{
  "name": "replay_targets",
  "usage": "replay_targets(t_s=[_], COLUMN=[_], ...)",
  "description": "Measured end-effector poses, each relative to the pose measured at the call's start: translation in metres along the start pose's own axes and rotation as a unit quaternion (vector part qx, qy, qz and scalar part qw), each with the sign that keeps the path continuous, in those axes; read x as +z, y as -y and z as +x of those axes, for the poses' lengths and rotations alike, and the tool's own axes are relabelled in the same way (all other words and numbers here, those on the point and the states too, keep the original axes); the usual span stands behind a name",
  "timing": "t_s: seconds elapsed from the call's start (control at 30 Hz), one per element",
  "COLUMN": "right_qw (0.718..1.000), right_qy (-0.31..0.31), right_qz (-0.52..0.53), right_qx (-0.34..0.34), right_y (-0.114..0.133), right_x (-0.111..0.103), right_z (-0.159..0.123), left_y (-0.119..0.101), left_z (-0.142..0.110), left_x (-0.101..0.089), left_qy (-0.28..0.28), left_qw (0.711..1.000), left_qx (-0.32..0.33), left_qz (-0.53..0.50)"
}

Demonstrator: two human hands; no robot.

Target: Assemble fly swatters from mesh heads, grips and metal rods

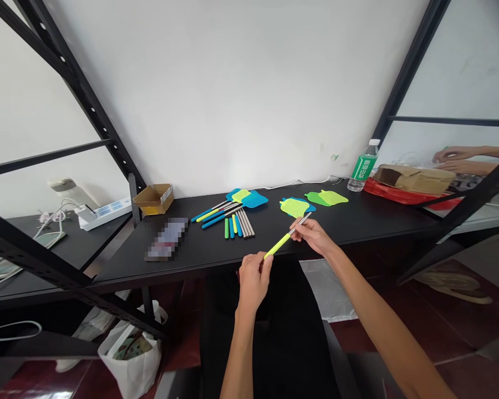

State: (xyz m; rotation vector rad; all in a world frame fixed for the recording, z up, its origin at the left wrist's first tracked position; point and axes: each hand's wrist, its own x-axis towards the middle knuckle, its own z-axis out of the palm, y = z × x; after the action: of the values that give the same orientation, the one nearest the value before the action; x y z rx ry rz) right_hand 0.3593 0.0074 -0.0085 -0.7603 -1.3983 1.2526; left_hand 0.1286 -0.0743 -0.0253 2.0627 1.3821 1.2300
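Observation:
My left hand [254,275] pinches the lower end of a yellow-green handle with a thin metal rod [283,239]. Higher up, where the yellow grip meets the metal, my right hand [313,234] grips the same rod. The rod slants up to the right, above the front edge of the black table [199,252]. Just beyond the rod's tip lies a yellow mesh swatter head [294,207] on a blue one. Two green swatter heads [326,197] lie further right. A bundle of blue, yellow and green handles and metal rods [228,217] lies to the left, with blue and yellow heads [247,197] behind it.
A small open cardboard box [154,199] and a blurred flat object [167,239] sit on the left. A green-labelled water bottle [364,166] stands at the back right beside a red tray [403,195] with cardboard. Another person's hands [455,159] work at far right. A white bag [131,354] sits on the floor.

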Motion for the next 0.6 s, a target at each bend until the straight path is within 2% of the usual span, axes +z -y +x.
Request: replay_targets(t_s=[0.27, 0.6], right_qw=[0.999, 0.999], right_qy=[-0.003, 0.000], right_qz=[-0.031, -0.049], right_qx=[0.010, 0.006], right_y=[-0.0030, -0.0014], right_x=[-0.0023, 0.0009], right_z=[0.0022, 0.0016], left_y=[0.0090, 0.0101], left_z=[-0.0005, -0.0002], left_x=[0.0065, 0.0091], left_qy=[-0.030, -0.042], left_qw=[0.999, 0.997], left_qx=[0.025, 0.059], left_qz=[-0.009, 0.001])
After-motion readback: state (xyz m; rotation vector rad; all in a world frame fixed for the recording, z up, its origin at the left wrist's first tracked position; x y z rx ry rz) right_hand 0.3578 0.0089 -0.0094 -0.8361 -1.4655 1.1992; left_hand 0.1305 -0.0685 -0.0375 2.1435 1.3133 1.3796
